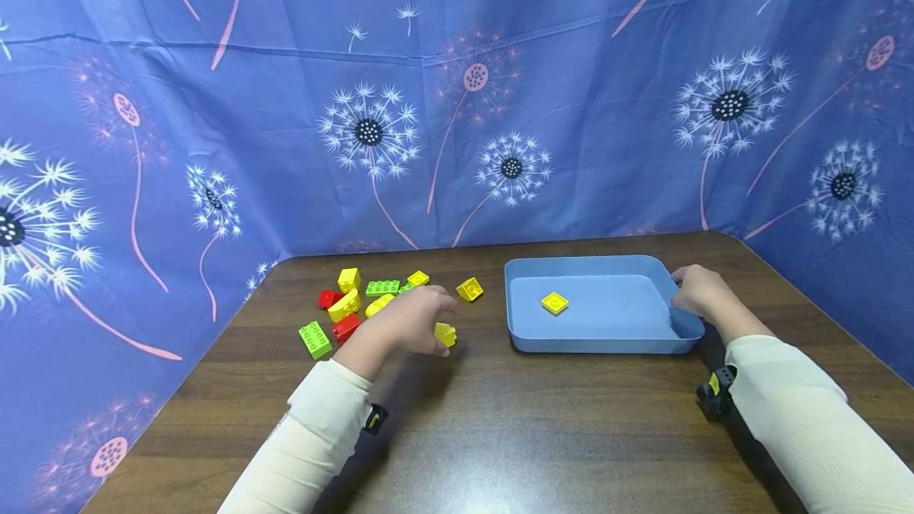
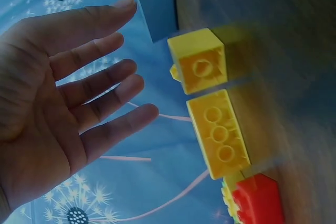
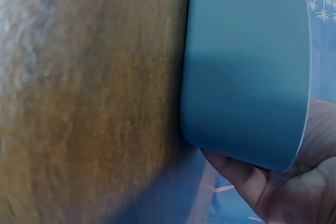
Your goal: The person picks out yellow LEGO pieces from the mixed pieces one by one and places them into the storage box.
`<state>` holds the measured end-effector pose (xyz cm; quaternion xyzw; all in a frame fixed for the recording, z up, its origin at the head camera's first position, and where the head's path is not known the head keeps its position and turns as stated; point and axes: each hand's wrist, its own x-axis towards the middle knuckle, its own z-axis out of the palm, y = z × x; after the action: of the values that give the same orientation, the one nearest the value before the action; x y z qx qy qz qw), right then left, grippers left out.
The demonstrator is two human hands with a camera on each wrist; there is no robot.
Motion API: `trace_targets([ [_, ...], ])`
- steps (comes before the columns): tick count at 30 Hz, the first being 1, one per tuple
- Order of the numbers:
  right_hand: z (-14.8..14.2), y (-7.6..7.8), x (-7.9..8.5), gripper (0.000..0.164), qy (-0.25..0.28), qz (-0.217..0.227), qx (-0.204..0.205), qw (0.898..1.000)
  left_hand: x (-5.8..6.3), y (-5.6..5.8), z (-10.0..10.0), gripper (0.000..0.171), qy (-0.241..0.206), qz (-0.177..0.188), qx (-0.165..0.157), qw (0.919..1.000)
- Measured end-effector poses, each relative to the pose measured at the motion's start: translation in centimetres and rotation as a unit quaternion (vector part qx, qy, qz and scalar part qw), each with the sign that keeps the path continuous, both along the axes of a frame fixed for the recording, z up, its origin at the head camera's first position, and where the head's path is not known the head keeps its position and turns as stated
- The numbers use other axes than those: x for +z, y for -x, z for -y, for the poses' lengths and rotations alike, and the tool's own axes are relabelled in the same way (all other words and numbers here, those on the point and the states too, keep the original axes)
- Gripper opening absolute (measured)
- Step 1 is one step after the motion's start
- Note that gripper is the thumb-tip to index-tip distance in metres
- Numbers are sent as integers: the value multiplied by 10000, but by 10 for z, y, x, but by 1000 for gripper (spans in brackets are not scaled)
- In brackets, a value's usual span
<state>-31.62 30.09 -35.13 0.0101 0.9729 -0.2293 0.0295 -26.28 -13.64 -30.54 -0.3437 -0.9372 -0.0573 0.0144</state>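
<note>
- Right hand [image 1: 703, 300] grips the right end wall of the blue tray [image 1: 607, 344]; part of its fingers is hidden. Left hand [image 1: 407, 324] holds nothing, thumb and fingers spread apart.
- Blue tray sits on the right half of the brown table [image 1: 500, 419], long axis running left to right, open side up; its short ends face left and right.
- Nearest the left hand, just beside its fingertips, lies a yellow block [image 1: 446, 334]; the hand partly covers it, so its long axis cannot be told.
- Left wrist view: two yellow bricks stand with hollow undersides toward the camera, apart from the hand.
- Left arm reaches forward and rightward, hand over the table. Right arm reaches forward and leftward, palm beside the tray's rim.
- Inside the tray, left of its middle, rests a small yellow piece [image 1: 554, 304].
- Another yellow brick [image 1: 470, 289] lies between the left hand and the tray's left wall.
- Left of that hand: a green brick [image 1: 315, 339], slanted; a red brick [image 1: 347, 328]; a curved yellow piece [image 1: 345, 305]. The left hand blocks sight of part of this group.
</note>
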Motion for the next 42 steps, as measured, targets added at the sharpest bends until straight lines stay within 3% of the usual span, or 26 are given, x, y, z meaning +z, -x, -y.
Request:
trace_targets([
  [5, -2, 0, 1, 51, -197, -62, -4, 9998, -4, 5, 1, 48, -58, 202, 64, 9998],
  [12, -2, -2, 1, 51, 4, 107, -65, 9999, -11, 14, 0, 46, 167, 288, 113, 9994],
  [20, -3, -3, 0, 52, 109, 80, -32, 9999, -17, 20, -3, 49, 426, 260, -64, 9987],
  [29, -6, -3, 0, 53, -136, -181, 76, 9997, -18, 26, -13, 37, 691, 414, -254, 9964],
  [33, -5, -2, -2, 50, -268, -379, 161, 9988, -22, 28, -15, 35, 762, 660, -101, 9949],
  [36, -3, -2, -2, 50, -104, -271, 138, 9995, -25, 29, -14, 33, 762, 778, 18, 9940],
  [42, 0, -2, 0, 52, 137, -21, 43, 9999, -25, 27, -13, 32, 818, 632, 16, 9946],
])
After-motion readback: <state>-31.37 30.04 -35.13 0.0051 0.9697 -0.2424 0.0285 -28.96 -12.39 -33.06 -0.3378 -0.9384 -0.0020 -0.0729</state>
